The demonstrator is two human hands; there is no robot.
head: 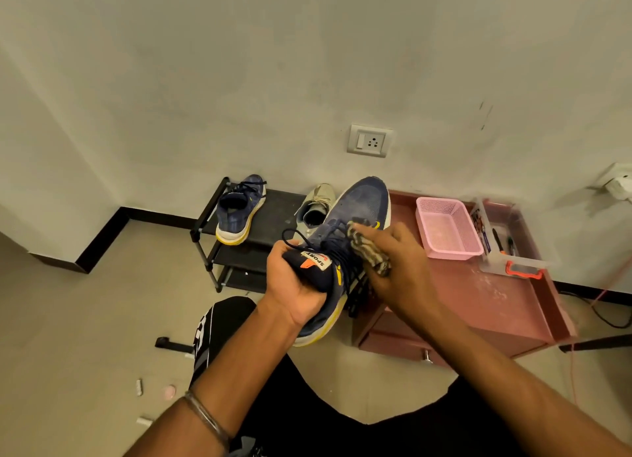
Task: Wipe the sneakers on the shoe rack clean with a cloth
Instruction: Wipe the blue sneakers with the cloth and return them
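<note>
Two bare hands are seen above a beige tiled floor (pixel 85 320). The left hand (pixel 294 282) is curled round the heel and tongue of a navy sneaker (pixel 355 210), held in the air, toe away. The right hand (pixel 400 265) pinches a striped cloth (pixel 367 251), pressed to the laces. Just behind, a pink surface (pixel 485 296) carries a pink basket (pixel 448 227) and a clear box (pixel 513 248). To the left, a black shoe rack (pixel 273 217) bears a second navy sneaker (pixel 239 210) and a grey shoe (pixel 316 205). A wall socket (pixel 369 140) is set above.
</note>
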